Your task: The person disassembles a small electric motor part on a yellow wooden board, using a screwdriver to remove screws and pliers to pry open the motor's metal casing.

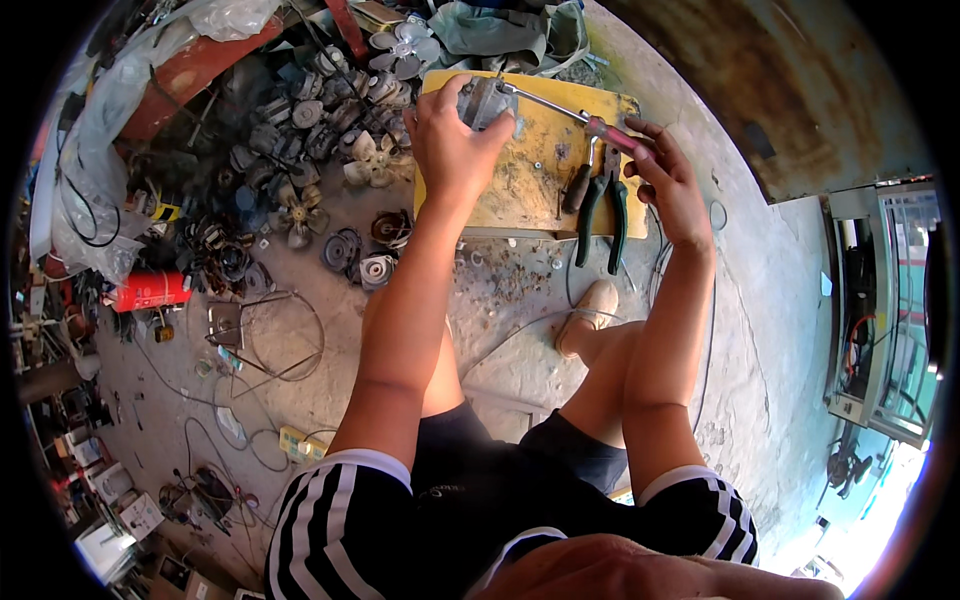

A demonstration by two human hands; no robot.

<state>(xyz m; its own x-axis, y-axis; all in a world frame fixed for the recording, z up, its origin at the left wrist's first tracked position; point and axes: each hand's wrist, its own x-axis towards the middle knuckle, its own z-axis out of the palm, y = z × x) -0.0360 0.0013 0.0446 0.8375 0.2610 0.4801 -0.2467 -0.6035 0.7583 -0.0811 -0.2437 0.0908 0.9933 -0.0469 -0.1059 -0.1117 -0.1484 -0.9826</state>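
Observation:
My left hand (455,145) grips a small grey metal motor (484,102), its fingers on the far side and the thumb on the near right. The motor rests near the far left corner of a worn yellow board (500,200). In my right hand (676,190) is a nut driver (612,134) with a reddish handle and a long steel shaft, held by the handle's end between thumb and fingers. Its thick tip meets the motor's right side. Between my hands lie pliers (590,215) with dark green handles and a dark-handled screwdriver (577,188).
A heap of motors and fan blades (378,160) spreads left of the board. A red cylinder (152,290) and looped wire (300,350) lie on the floor. Grey-green cloth (510,35) is beyond the board; a rusty panel (790,90) stands far right.

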